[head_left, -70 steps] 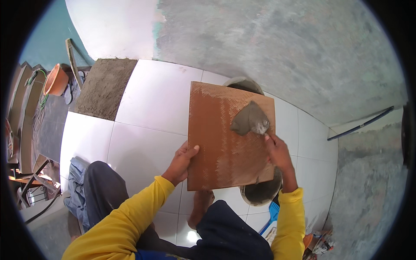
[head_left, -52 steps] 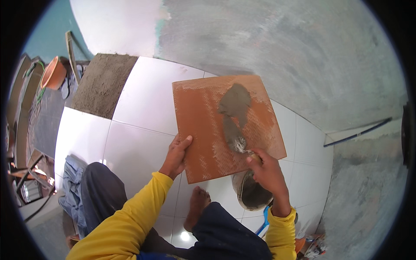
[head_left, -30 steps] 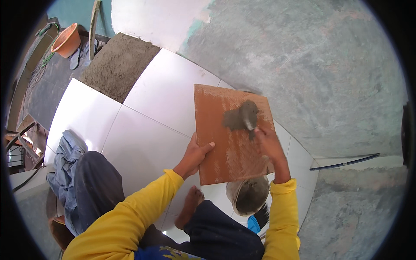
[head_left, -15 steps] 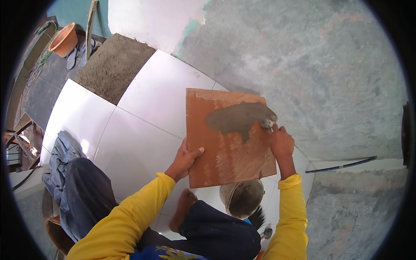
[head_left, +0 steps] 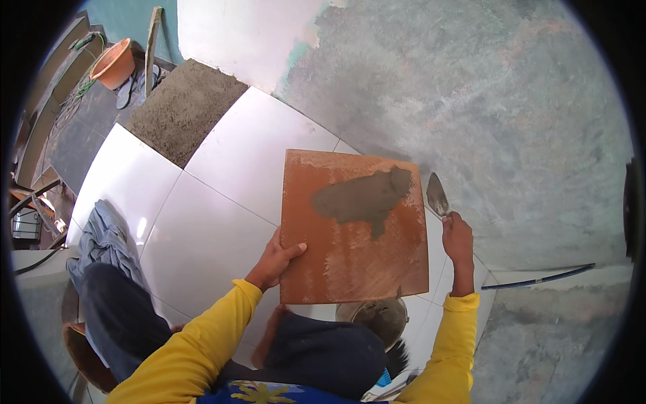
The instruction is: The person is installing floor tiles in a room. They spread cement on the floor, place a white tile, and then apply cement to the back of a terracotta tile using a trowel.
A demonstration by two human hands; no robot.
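A: While the bucket (head_left: 374, 318) sits nearest, just past the knees, where's the tile?

B: Tile (head_left: 354, 227) is held back-side up over the white floor tiles (head_left: 249, 155). Left hand (head_left: 274, 259) pinches its near-left edge, thumb on top, fingers under. Grey mortar patch (head_left: 363, 197) sits on the far half.

A: Right hand?

B: Right hand (head_left: 457, 237) is closed round the trowel (head_left: 438, 196) handle, just right of the tile, blade pointing far and not touching it.

A: Handling?

B: Judging by looks: rigid, fairly heavy, brittle at the corners. Rough back grips fine, wet mortar doesn't. One-edge grip looks marginal; better to take opposite edges, clear of the mortar.

A: Further out?

B: Bare mortar bed (head_left: 183, 108) far left, orange basin (head_left: 113, 63) beyond it. Grey screed (head_left: 471, 94) far right.
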